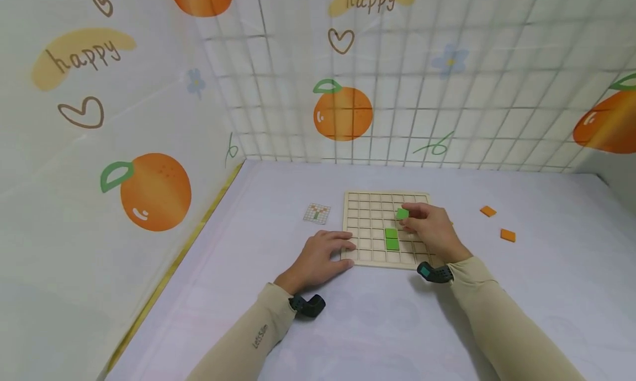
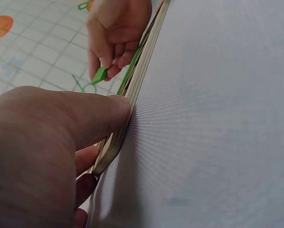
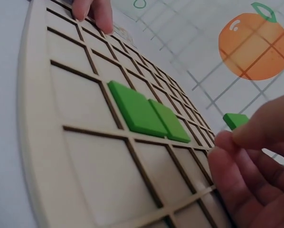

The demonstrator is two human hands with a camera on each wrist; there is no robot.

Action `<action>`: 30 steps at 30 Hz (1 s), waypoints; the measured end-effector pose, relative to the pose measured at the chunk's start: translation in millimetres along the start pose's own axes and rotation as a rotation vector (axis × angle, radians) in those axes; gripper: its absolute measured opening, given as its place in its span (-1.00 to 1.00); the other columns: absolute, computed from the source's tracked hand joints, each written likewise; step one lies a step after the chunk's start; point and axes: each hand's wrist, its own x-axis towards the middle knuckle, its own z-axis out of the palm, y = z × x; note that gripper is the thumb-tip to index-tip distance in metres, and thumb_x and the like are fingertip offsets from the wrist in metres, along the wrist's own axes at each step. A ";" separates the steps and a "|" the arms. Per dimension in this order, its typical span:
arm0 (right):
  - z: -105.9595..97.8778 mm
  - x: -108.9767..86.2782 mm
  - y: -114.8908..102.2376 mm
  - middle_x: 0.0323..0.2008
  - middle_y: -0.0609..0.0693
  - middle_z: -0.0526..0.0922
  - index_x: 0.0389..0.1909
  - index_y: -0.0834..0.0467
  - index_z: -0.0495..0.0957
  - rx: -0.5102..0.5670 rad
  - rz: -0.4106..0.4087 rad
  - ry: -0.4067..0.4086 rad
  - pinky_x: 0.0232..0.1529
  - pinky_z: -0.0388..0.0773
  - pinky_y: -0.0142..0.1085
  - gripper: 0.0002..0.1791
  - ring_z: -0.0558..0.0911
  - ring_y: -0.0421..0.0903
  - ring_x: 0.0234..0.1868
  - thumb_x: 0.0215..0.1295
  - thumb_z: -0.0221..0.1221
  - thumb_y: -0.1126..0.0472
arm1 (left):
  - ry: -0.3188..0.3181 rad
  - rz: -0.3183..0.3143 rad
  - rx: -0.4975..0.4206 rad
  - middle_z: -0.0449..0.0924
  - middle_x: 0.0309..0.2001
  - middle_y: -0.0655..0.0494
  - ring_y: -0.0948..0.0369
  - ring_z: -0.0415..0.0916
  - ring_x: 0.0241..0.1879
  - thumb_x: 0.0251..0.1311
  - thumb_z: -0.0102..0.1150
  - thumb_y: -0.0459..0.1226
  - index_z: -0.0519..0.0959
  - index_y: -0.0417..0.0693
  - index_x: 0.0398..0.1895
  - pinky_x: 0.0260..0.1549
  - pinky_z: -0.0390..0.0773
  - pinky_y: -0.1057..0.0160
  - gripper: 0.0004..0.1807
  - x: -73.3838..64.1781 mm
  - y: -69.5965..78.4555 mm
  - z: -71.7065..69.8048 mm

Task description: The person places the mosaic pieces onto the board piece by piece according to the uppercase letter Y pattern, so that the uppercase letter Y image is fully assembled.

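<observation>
My right hand pinches a green square tile between thumb and fingers, held over the right part of a wooden grid board. In the right wrist view the pinched green tile is partly hidden by the thumb. Two more green tiles lie side by side in neighbouring cells of the board, nearer me. On the board's left edge rest the fingertips of my left hand, with the thumb against the near edge, close to the corner.
A small card with a coloured grid pattern lies left of the board. Two orange tiles lie to the right, and a bit of orange shows behind my right hand. A patterned curtain over wire mesh stands behind.
</observation>
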 end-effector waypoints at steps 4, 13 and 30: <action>-1.0 0.0 0.0 0.02 0.29 0.60 0.35 0.31 0.42 -0.020 0.005 -0.002 -0.17 0.64 -0.31 -0.46 0.67 0.08 -0.10 0.33 0.12 0.38 | 0.000 0.001 0.003 0.43 0.36 0.30 0.14 0.30 0.31 0.32 0.24 -0.02 0.65 0.17 0.15 0.26 0.25 0.00 -0.63 1.5 0.3 1.8; -0.5 2.6 -1.2 -0.01 0.23 0.57 0.34 0.26 0.44 -0.055 -0.003 -0.039 -0.23 0.59 -0.28 -0.46 0.59 0.03 -0.24 0.33 0.17 0.34 | 0.005 0.001 0.002 0.43 0.36 0.30 0.14 0.30 0.31 0.32 0.24 -0.02 0.65 0.17 0.14 0.25 0.26 -0.01 -0.63 1.9 -0.8 1.3; 0.1 6.3 2.8 -0.02 0.19 0.60 0.31 0.23 0.47 -0.112 0.034 -0.067 -0.28 0.54 -0.32 -0.50 0.58 0.01 -0.26 0.35 0.16 0.30 | 0.007 0.014 -0.002 0.43 0.36 0.28 0.13 0.30 0.31 0.31 0.25 -0.03 0.66 0.16 0.14 0.27 0.25 0.00 -0.63 1.5 -0.7 1.4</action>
